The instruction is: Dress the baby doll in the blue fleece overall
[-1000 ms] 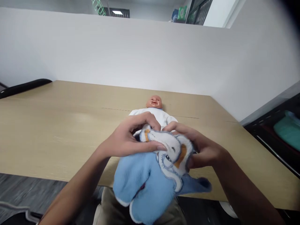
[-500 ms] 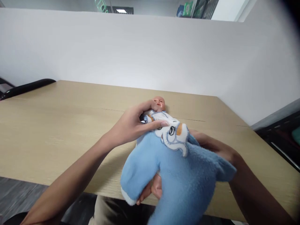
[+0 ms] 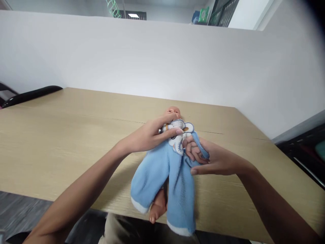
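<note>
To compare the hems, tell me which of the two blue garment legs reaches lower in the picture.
The blue leg on the person's right: its white hem sits lower, while the left leg ends higher.

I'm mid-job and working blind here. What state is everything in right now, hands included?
Doll: lying face up, lower face covered by fingers
Visible foot: bare, between the garment's legs
Blue garment: over the doll, legs apart
Animal patch: creased, partly hidden
Left hand: pinching the garment's top
Right hand: under a blue strip, grip unclear
Light panel: appears lit
</note>
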`<action>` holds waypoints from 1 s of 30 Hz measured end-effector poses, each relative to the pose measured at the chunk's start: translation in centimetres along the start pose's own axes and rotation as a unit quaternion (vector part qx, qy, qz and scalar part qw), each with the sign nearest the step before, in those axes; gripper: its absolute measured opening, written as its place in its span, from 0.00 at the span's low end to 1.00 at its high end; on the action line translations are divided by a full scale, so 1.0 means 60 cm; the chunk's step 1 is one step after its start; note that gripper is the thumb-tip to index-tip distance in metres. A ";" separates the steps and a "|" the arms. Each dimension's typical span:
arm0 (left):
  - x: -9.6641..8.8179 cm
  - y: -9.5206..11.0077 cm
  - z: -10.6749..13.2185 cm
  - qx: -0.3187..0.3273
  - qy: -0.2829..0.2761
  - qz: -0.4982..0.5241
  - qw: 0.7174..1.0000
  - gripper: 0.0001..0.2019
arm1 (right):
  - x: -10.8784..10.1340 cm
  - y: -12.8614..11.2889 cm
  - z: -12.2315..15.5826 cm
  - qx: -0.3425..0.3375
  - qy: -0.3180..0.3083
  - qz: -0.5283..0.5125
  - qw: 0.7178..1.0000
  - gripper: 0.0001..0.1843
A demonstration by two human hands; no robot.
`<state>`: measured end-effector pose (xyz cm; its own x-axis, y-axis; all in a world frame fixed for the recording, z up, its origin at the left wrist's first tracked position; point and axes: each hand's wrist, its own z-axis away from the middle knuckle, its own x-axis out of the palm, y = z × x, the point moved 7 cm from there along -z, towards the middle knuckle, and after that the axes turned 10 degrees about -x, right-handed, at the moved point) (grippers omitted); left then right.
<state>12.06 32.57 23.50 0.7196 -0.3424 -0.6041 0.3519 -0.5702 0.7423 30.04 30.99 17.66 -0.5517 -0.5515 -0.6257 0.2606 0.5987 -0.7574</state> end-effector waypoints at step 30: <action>0.026 -0.057 0.041 -0.083 -0.112 0.080 0.987 0.18 | 0.052 0.043 -0.017 0.039 0.039 -0.077 0.995 0.40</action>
<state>10.51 32.17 19.30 0.6308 -0.5851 -0.5097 0.3501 -0.3716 0.8598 28.15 31.40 13.95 -0.6487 -0.5853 -0.4864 0.2263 0.4619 -0.8576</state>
